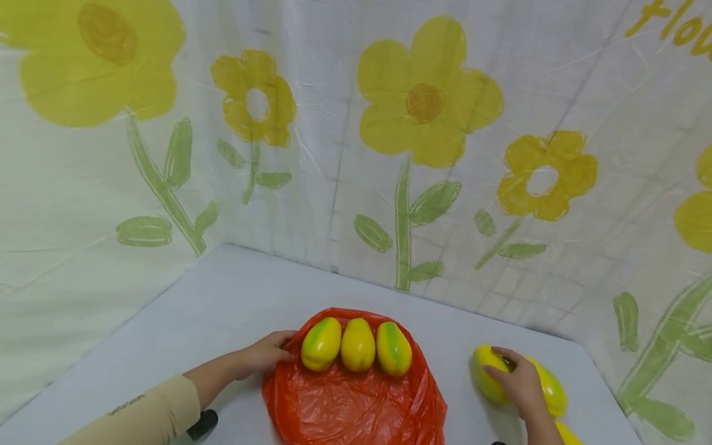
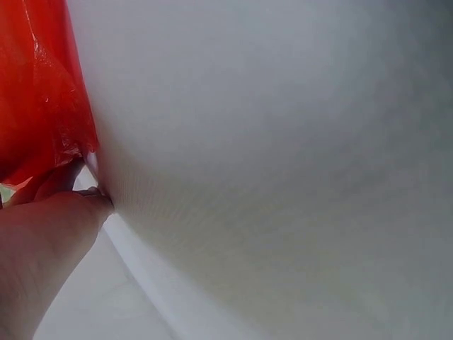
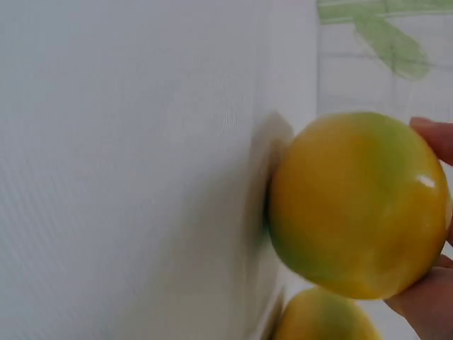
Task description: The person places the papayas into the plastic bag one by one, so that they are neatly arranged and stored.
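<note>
A red plastic bag [image 1: 356, 405] lies spread on the table, with three glossy yellow fruits streaked with green, papaya-like in shape, in a row at its far side; the middle fruit [image 1: 358, 345] looks mostly yellow. My left hand [image 1: 266, 353] grips the bag's left edge, and in the left wrist view its fingertips are hidden behind the red plastic [image 2: 49, 106]. Over to the right, my right hand [image 1: 520, 380] holds another yellow-green fruit [image 3: 357, 205] between thumb and fingers. The right wrist view shows that fruit close against the table surface.
Beside my right hand lie another yellow-green fruit [image 1: 550, 386] and part of a further one [image 1: 567, 434] at the lower edge. A black object [image 1: 203, 425] shows by my left sleeve. A flower-printed curtain [image 1: 328, 185] hangs behind the white table [image 1: 222, 296].
</note>
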The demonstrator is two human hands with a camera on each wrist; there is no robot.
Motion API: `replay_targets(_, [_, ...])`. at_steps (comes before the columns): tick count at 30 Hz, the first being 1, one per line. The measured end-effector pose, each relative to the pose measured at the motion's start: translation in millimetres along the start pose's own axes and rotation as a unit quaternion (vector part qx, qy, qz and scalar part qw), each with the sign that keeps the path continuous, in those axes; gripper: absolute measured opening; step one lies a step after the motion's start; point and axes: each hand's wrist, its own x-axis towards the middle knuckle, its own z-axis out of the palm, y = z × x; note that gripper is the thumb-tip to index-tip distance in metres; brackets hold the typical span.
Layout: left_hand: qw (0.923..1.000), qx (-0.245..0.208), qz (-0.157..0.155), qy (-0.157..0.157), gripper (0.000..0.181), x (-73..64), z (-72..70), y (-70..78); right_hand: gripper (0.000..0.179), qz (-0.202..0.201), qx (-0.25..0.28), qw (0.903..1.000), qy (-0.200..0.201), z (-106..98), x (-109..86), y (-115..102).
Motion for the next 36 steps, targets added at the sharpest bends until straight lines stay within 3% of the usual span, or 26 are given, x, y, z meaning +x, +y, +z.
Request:
replay_targets(3, [1.0000, 0.001, 0.005, -0.007, 0.049, -0.2, -0.6, -0.1, 0.070, 0.013, 0.058, 0.9981, -0.012, 4.4, -0.8, 1.6])
replay_targets(5, [0.9999, 0.000, 0.008, -0.010, 0.049, 0.1, -0.9, 0.0, 0.072, 0.010, 0.065, 0.9976, -0.020, 7.8, -1.0, 1.9])
replay_targets(9, [0.9998, 0.000, 0.014, -0.016, 0.049, 1.1, -1.4, -0.2, 0.076, -0.014, -0.008, 0.9994, -0.031, 16.6, -0.2, 1.9])
replay_targets(14, [0.9999, 0.003, 0.009, -0.011, 0.050, 1.4, -0.7, -0.7, 0.086, -0.044, -0.086, 0.9952, -0.013, 24.6, 1.3, 1.7])
replay_targets(21, [1.0000, 0.001, 0.008, -0.003, 0.049, 1.6, 0.3, -1.9, 0.094, -0.008, -0.053, 0.9984, -0.019, 24.9, 3.7, 3.8])
replay_targets(29, [1.0000, 0.001, 0.009, -0.005, 0.048, 1.9, 0.1, -3.1, 0.090, -0.006, -0.043, 0.9987, -0.025, 24.7, 3.1, 5.3])
replay_targets(36, [1.0000, 0.002, 0.006, 0.001, 0.048, -1.0, 0.0, -0.8, 0.092, 0.027, 0.013, 0.9991, -0.029, 22.4, 3.0, 2.2])
